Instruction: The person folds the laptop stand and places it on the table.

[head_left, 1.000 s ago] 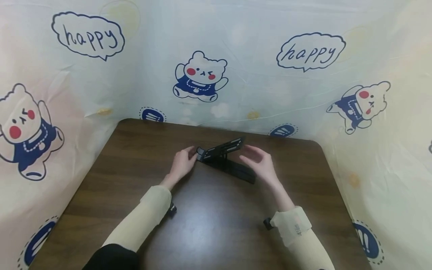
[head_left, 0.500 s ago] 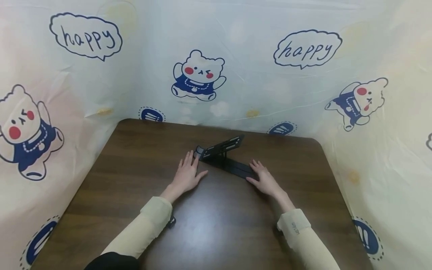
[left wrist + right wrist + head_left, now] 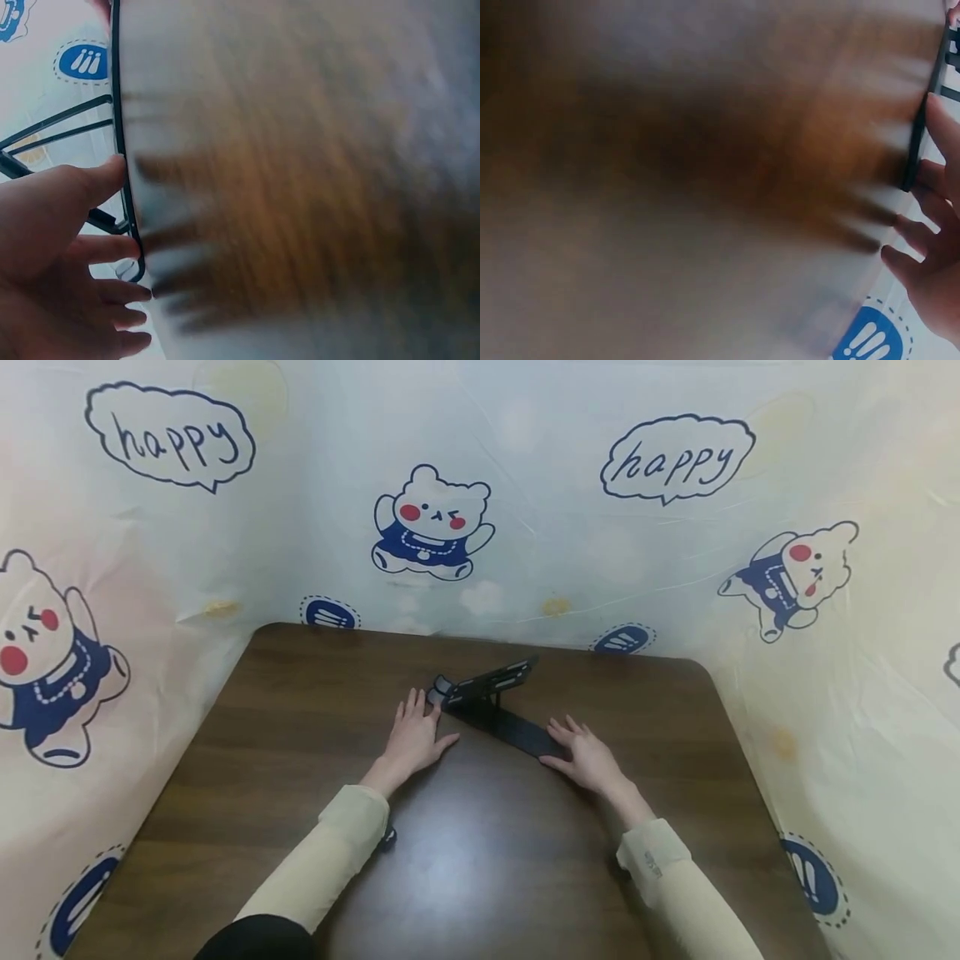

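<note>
A black folding stand (image 3: 525, 732) lies on the brown table, its flat base running from back left to front right. Its slotted upper plate (image 3: 491, 682) tilts up to the right on a short prop. At the base's left end, my left hand (image 3: 408, 745) touches it with extended fingers. My right hand (image 3: 592, 762) rests on the right end with its fingers spread. In the left wrist view, thumb and forefinger meet the thin black base edge (image 3: 118, 75). The right wrist view catches my hand (image 3: 941, 202) at the other end of the base (image 3: 918, 135), partly cut off.
The wooden table (image 3: 457, 860) has a rounded far edge. A pale printed curtain (image 3: 540, 552) with bears and "happy" bubbles hangs behind it and along both sides. A small black object (image 3: 388, 837) shows beside the left cuff.
My left hand has gone from gripping the left end to lying flat-fingered against it. The right hand has dropped from near the raised plate onto the base's right end.
</note>
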`<move>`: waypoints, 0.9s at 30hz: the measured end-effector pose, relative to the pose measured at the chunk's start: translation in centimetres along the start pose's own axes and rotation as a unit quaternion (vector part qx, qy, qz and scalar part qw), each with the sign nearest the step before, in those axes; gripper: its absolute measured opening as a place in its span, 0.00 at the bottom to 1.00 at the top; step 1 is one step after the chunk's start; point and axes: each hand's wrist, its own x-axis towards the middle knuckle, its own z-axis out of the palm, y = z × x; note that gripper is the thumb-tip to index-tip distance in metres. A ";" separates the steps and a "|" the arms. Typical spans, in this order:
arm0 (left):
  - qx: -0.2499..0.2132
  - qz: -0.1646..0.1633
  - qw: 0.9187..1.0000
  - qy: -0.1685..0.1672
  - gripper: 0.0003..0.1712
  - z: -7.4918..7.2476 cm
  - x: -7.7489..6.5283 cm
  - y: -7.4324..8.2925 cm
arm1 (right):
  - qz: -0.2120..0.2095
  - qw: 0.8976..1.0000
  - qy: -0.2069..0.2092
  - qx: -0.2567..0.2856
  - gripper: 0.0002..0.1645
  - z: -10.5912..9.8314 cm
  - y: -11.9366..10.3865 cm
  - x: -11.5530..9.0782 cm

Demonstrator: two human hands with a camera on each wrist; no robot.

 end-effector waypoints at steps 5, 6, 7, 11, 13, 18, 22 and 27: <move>0.025 0.013 0.999 -0.019 0.47 0.0 0.1 -0.4 | 0.011 1.000 -0.010 0.018 0.44 -0.8 -2.1 -0.7; 0.028 0.016 0.999 -0.019 0.47 0.0 0.2 -0.5 | 0.016 1.000 -0.012 0.017 0.44 -0.8 -2.3 -0.8; 0.028 0.017 0.999 -0.019 0.47 0.0 0.2 -0.5 | 0.020 1.000 -0.014 0.016 0.43 -0.8 -2.4 -0.8; 0.031 0.019 0.999 -0.012 0.48 0.2 0.5 -0.6 | 0.027 0.999 -0.020 -0.001 0.42 -0.9 -2.7 -0.8; 0.033 0.017 0.999 -0.012 0.48 0.2 0.7 -0.5 | 0.027 0.999 -0.017 -0.005 0.42 -1.0 -2.8 -0.8; 0.040 0.006 0.999 -0.013 0.54 0.3 1.4 0.2 | 0.016 1.000 -0.014 -0.002 0.45 -0.7 -3.1 -1.1; 0.050 -0.005 0.999 -0.009 0.60 0.7 2.0 0.5 | 0.002 1.000 -0.026 -0.009 0.46 -0.5 -3.5 -1.3; 0.066 -0.008 0.998 0.004 0.63 1.1 2.8 0.7 | -0.017 0.998 -0.041 -0.039 0.48 -0.9 -4.1 -1.5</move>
